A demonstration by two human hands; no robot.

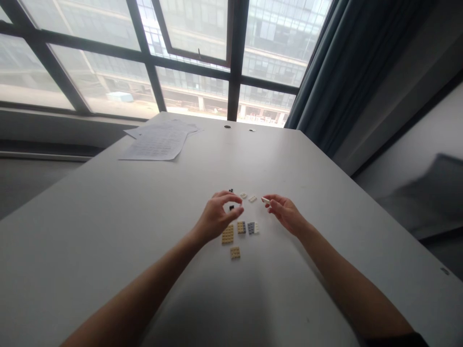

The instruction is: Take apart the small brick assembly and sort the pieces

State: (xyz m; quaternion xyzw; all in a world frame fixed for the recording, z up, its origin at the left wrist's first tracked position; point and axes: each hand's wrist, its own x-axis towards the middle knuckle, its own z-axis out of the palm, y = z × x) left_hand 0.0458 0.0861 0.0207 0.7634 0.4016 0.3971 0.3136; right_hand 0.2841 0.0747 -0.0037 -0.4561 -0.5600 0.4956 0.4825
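My left hand (217, 217) hovers over the white table (108, 231) with thumb and forefinger curled into a pinch around something small I cannot make out, just above a tiny black piece (231, 207). My right hand (284, 212) pinches a small white brick plate (265, 199) between its fingertips. Between and below the hands lie tan plates (227, 234) (235, 252), a tan and grey plate (241, 227) and a grey and white plate (252, 228). Two small white plates (243, 195) (252, 198) and another black piece (230, 191) lie just beyond.
Several printed paper sheets (155, 142) lie at the table's far left corner. Two small cable holes (227, 127) sit near the far edge. A large window and a dark curtain (336, 72) stand behind the table; a wall runs along the right.
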